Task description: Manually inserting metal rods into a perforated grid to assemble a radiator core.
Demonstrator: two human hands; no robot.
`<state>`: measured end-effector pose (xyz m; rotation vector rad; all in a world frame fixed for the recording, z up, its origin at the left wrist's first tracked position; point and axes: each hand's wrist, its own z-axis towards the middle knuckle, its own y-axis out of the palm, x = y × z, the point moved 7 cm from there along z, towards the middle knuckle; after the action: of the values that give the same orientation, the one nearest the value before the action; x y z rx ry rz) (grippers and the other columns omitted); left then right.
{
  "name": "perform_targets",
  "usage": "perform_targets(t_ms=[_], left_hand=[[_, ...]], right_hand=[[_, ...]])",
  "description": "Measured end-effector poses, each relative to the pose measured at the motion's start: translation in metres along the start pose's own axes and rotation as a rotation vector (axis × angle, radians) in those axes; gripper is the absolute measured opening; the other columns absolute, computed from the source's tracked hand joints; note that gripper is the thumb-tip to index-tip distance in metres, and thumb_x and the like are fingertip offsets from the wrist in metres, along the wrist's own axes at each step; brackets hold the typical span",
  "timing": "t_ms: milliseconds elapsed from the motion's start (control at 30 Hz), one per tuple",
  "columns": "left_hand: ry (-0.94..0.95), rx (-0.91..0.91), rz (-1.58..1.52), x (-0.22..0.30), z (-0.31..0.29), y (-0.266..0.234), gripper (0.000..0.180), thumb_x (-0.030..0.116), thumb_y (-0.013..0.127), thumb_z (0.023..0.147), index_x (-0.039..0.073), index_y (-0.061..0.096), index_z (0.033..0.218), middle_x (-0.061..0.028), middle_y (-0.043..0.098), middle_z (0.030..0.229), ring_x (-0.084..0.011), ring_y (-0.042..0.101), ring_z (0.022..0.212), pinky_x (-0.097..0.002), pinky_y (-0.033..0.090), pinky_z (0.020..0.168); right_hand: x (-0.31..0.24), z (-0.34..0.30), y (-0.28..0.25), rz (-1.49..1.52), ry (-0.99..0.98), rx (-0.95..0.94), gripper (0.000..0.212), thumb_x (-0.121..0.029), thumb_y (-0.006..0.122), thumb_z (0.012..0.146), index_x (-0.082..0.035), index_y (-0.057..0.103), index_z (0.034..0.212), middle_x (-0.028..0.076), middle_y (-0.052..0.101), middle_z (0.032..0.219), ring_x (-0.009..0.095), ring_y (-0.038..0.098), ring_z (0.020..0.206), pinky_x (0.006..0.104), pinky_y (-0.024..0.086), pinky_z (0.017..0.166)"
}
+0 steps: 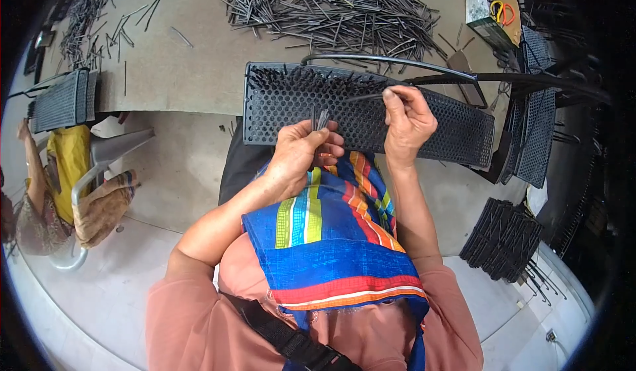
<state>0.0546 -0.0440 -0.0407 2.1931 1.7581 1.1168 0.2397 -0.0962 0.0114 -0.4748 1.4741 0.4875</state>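
Observation:
In front of me a long black perforated tray [371, 120] rests across the table's near edge, its far left part filled with upright dark sticks [278, 79]. My left hand [306, 147] is closed around a small bundle of thin dark sticks [320, 120], held over the tray's near edge. Pinched between thumb and fingers of my right hand [409, 120] is a single dark stick [366, 97], which points left above the holes. A curved metal rod [391, 59] runs along the tray's far side.
A big heap of loose dark sticks [331, 13] covers the table's far middle. At the right stand a box [493, 6] with orange-handled scissors [508, 14] and more perforated trays [535, 126]. Black stacked racks [501, 238] sit lower right. Another person [40, 205] works at the left.

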Motion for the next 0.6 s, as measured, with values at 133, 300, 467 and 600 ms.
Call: perform_targets(t_ms=[133, 300, 467, 600], left_hand=[[0.024, -0.003, 0.016, 0.000, 0.000, 0.005, 0.018, 0.004, 0.049, 0.096, -0.002, 0.060, 0.109, -0.0132, 0.069, 0.090, -0.0182, 0.068, 0.072, -0.0285, 0.057, 0.059], [-0.006, -0.001, -0.001, 0.002, -0.002, 0.005, 0.010, -0.001, 0.050, 0.093, -0.002, 0.058, 0.099, -0.0146, 0.068, 0.087, -0.0179, 0.068, 0.069, -0.0280, 0.056, 0.057], [0.003, 0.006, -0.030, -0.001, 0.002, 0.003, 0.010, -0.002, 0.053, 0.092, -0.002, 0.059, 0.100, -0.0142, 0.069, 0.087, -0.0178, 0.068, 0.069, -0.0278, 0.057, 0.058], [0.037, -0.029, -0.023, -0.001, 0.002, 0.003, 0.009, -0.002, 0.055, 0.092, -0.002, 0.060, 0.099, -0.0136, 0.070, 0.088, -0.0180, 0.069, 0.070, -0.0270, 0.058, 0.060]], right_hand=[[-0.022, 0.000, 0.015, -0.343, -0.359, -0.057, 0.007, 0.003, 0.073, 0.081, 0.002, 0.068, 0.085, -0.001, 0.060, 0.076, 0.004, 0.049, 0.062, 0.0187, 0.039, 0.055], [-0.031, -0.004, 0.023, -0.465, -0.457, -0.080, 0.008, 0.003, 0.074, 0.079, 0.001, 0.068, 0.085, 0.004, 0.062, 0.075, 0.006, 0.051, 0.059, 0.0205, 0.040, 0.053], [-0.039, -0.005, 0.033, -0.563, -0.548, -0.089, 0.009, 0.002, 0.075, 0.078, 0.001, 0.069, 0.085, 0.005, 0.062, 0.071, 0.008, 0.051, 0.055, 0.0227, 0.040, 0.050], [-0.042, -0.003, 0.035, -0.583, -0.497, -0.088, 0.009, 0.002, 0.075, 0.077, 0.001, 0.069, 0.084, 0.006, 0.062, 0.070, 0.009, 0.050, 0.054, 0.0228, 0.040, 0.049]])
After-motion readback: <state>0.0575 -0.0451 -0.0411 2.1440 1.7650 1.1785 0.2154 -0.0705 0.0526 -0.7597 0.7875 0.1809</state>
